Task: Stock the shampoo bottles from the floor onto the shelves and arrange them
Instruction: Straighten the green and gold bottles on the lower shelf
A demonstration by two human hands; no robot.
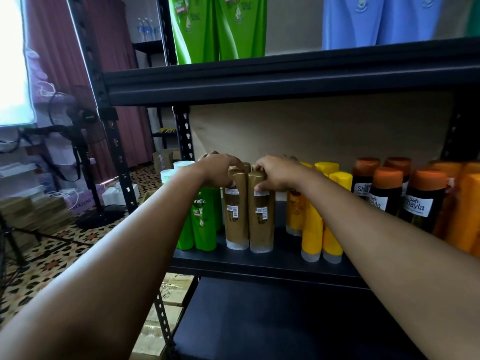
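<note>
I am reaching both arms into the middle shelf (259,266) of the black rack, and my hands are each grasping a brown shampoo bottle near its top. My left hand (220,170) is curling over the cap of the left brown bottle (235,216), thumb pressing against its front just above the label. My right hand (275,172) is wrapping the top of the right brown bottle (262,219) in the same way, thumb on its white label. The two bottles are standing upright, cap up, touching side by side, a little back from the shelf's front edge and left of its middle.

Just to their left, green bottles (204,224) are standing toward the shelf's left end, with white caps (181,166) showing behind my left wrist. To the right of the brown pair, yellow bottles (322,222) are standing close to the front edge, and beyond them dark bottles with orange caps (381,196) and then orange bottles (465,211) are filling the shelf's right end.

On the shelf above, tall green bottles (220,27) are sitting at the left and blue bottles (376,19) further right. Below the rack's left corner, cardboard boxes (166,307) are resting on the patterned floor (52,255), and a standing fan (78,120) is off to the left
</note>
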